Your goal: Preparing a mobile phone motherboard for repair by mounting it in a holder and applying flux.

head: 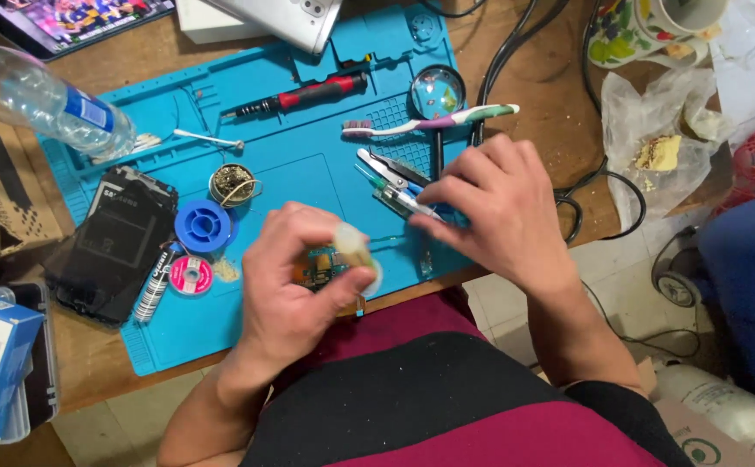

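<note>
Circuit board: we see one small green circuit board [319, 266], mostly covered by the left hand; it sits at the near edge of the blue mat [308, 164].
Pale cylinder: one small cream-coloured cylinder [351, 245] rests against the board, pinched at the left fingertips.
Left hand: the left hand [295, 281] is curled, palm down, thumb and fingers clamped on the board and cylinder.
Right hand: the right hand [499, 207] is bent at the wrist, fingers closed on a thin blue-handled tool [408, 201] whose tip points left toward the board.
Tweezers: we count one pair of metal tweezers [386, 166] lying just beside the right fingertips.
Mat tools: one red-and-black soldering iron [304, 95], one toothbrush [434, 121], one magnifier [437, 91], one cotton swab [209, 138].
Spools: one blue spool [202, 227], one pink spool [191, 275], one brass wool tin [233, 183].
Phone: one dark phone [114, 246] lies at the mat's left edge.
Bench: the wooden bench [550, 104] also carries one plastic bottle [36, 99] and one patterned mug [646, 26].
</note>
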